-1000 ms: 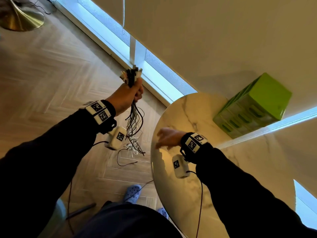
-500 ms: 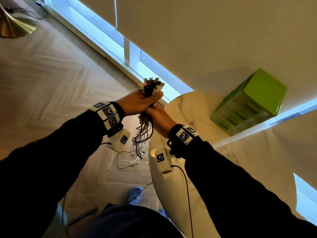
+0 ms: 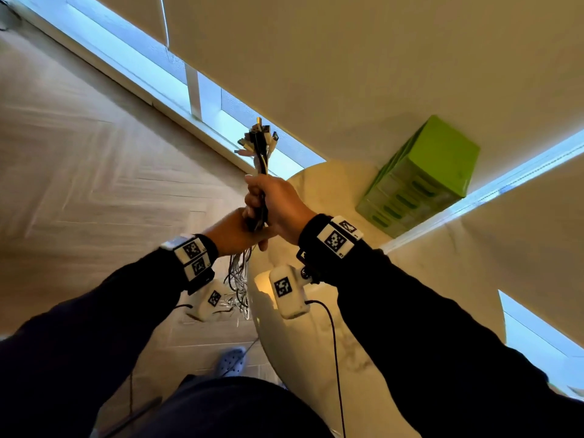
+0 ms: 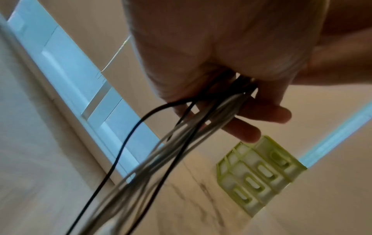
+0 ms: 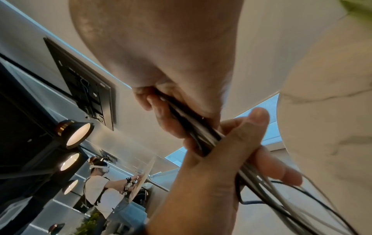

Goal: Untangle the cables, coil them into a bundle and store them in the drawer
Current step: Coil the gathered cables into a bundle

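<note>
Head: right hand (image 3: 279,205) fisted round cables (image 3: 259,153), plugs up; left hand (image 3: 232,233) grips them just below, touching; green drawer unit (image 3: 420,181) on marble tabletop (image 3: 316,358).
L wrist: strands (black, white) trail from fist.
R wrist: both fists stacked on bundle.

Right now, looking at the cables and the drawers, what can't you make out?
- Cables: the stretch inside the right hand and left hand, head view.
- Lower cable ends: left wrist view, blurred and cut off.
- Green drawer unit: contents, too small in head view.
</note>
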`<action>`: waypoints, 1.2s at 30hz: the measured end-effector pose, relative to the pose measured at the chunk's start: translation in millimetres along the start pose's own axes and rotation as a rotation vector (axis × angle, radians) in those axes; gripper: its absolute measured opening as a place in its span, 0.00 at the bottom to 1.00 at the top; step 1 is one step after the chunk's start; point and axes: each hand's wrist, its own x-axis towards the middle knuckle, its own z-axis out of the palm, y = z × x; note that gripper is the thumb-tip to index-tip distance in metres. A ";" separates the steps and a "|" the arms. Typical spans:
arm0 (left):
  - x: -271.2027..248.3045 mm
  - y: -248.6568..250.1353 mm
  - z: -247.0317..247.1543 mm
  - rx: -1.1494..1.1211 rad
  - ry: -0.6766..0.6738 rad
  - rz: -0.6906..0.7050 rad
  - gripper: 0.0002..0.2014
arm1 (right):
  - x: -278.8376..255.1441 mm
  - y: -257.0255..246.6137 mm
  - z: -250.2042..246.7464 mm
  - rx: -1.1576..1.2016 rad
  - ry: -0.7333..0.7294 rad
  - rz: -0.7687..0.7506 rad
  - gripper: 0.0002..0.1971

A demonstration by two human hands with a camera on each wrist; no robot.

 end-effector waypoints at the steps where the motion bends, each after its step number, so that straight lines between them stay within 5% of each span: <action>1: 2.5 2.3 -5.2 0.039 0.044 0.009 0.11 | -0.2 -2.9 -0.8 -0.022 0.018 -0.013 0.20; 7: 26.1 10.6 -46.0 0.238 0.539 0.101 0.08 | -6.9 -29.9 -2.0 0.187 -0.027 -0.255 0.20; 9: 30.0 5.4 -57.1 0.217 0.586 0.098 0.07 | -10.6 -38.6 -11.7 0.313 -0.065 -0.289 0.20; 11: 26.3 -6.1 -57.3 0.228 0.429 0.087 0.08 | -13.7 -46.5 -28.9 0.343 -0.052 -0.283 0.21; 15: 8.5 -34.8 -10.1 0.242 -0.208 -0.092 0.14 | -10.6 -46.7 -76.0 0.190 0.111 -0.218 0.18; 18: -5.8 -42.5 33.2 0.194 -0.422 -0.083 0.12 | -9.0 -37.4 -103.8 -0.010 0.256 -0.188 0.17; 21: -6.4 -49.4 56.4 0.130 -0.438 -0.037 0.11 | -15.6 -34.2 -126.6 -0.087 0.380 -0.175 0.18; 25: 10.6 -50.9 47.8 0.326 -0.273 0.114 0.14 | -33.5 -32.6 -155.2 -0.037 0.524 -0.163 0.19; 32: 54.7 -37.8 10.9 0.503 -0.087 0.215 0.09 | -53.8 -8.6 -172.1 0.090 0.522 -0.141 0.18; 36: 64.4 -28.2 35.3 0.519 -0.220 0.144 0.15 | -65.6 -12.2 -179.1 0.209 0.519 -0.174 0.18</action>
